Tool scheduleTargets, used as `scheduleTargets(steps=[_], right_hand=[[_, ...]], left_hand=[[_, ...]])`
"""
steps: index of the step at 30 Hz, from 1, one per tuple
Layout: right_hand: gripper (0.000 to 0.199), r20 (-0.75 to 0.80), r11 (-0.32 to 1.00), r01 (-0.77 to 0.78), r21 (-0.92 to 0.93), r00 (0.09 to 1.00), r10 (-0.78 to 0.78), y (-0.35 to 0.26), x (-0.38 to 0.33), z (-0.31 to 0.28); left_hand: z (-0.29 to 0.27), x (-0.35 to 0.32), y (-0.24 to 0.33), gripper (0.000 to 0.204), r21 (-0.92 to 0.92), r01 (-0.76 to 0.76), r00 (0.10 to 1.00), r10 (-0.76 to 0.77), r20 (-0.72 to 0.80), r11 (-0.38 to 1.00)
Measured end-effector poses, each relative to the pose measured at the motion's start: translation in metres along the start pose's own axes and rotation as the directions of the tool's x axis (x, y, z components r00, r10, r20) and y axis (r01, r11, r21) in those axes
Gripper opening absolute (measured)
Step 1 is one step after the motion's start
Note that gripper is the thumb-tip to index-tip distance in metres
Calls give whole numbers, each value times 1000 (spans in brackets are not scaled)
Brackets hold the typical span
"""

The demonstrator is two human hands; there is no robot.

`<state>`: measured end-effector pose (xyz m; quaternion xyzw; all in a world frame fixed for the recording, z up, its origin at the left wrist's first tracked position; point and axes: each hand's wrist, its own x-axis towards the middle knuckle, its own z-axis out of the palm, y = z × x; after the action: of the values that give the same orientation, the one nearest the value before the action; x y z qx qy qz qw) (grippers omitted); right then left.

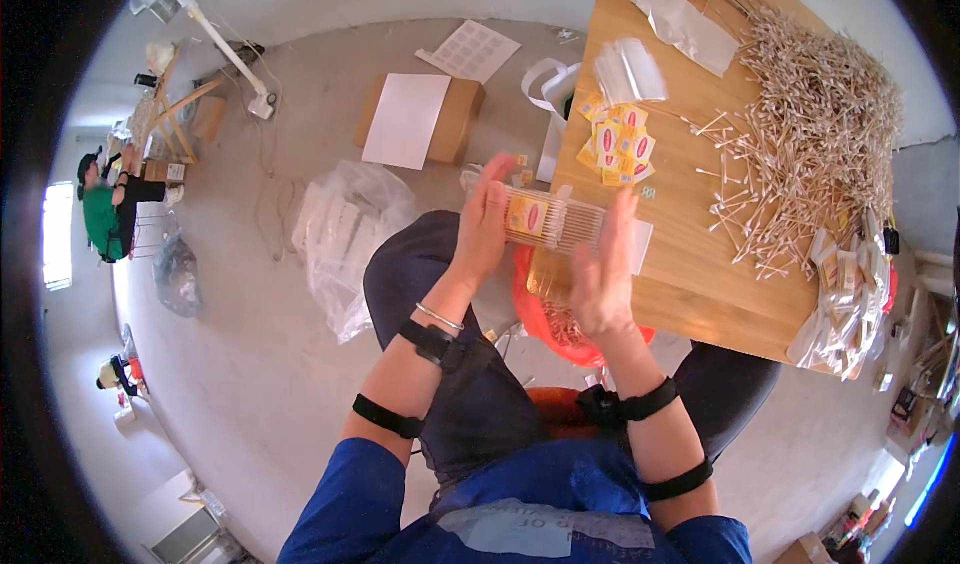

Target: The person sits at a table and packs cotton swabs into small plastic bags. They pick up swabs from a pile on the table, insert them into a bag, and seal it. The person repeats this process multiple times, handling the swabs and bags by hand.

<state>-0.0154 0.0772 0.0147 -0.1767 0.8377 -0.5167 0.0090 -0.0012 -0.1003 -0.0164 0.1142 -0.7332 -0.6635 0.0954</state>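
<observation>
Clear plastic wraps the packet of cotton swabs [556, 221], which carries a yellow and red label and sits in the air just off the near edge of the wooden table [690, 264], above the person's lap. The left hand [482, 226] presses flat against the packet's left end with fingers straight and spread upward, and the right hand [604, 269] presses flat against its right end the same way, so the packet is pinched between two open palms. Just below the hands a red mesh bag [560, 329] rests on the lap. On the table beyond the packet lies a small heap of yellow labels [618, 144], with a stack of clear empty sleeves [630, 69] past it. A broad pile of loose cotton swabs [810, 124] covers the table's right side, and filled packets [845, 294] are bunched at its right corner. On the floor to the left sit a crumpled clear plastic bag [350, 229] and a cardboard box [420, 119] with a white sheet on top.
</observation>
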Motion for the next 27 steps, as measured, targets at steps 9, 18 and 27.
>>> scheduleTargets(steps=[9,18,27], right_hand=[[71,-75,862,-113,495,982,172,-3,18,10],[66,-69,893,-53,447,993,93,-10,16,30],[61,-41,921,-5,390,999,23,-11,19,43]], left_hand=[[6,-1,-7,69,-194,-20,997,35,73,981],[9,-1,-9,72,-189,-62,995,74,59,980],[10,-5,-18,61,-147,4,999,-12,-51,989]])
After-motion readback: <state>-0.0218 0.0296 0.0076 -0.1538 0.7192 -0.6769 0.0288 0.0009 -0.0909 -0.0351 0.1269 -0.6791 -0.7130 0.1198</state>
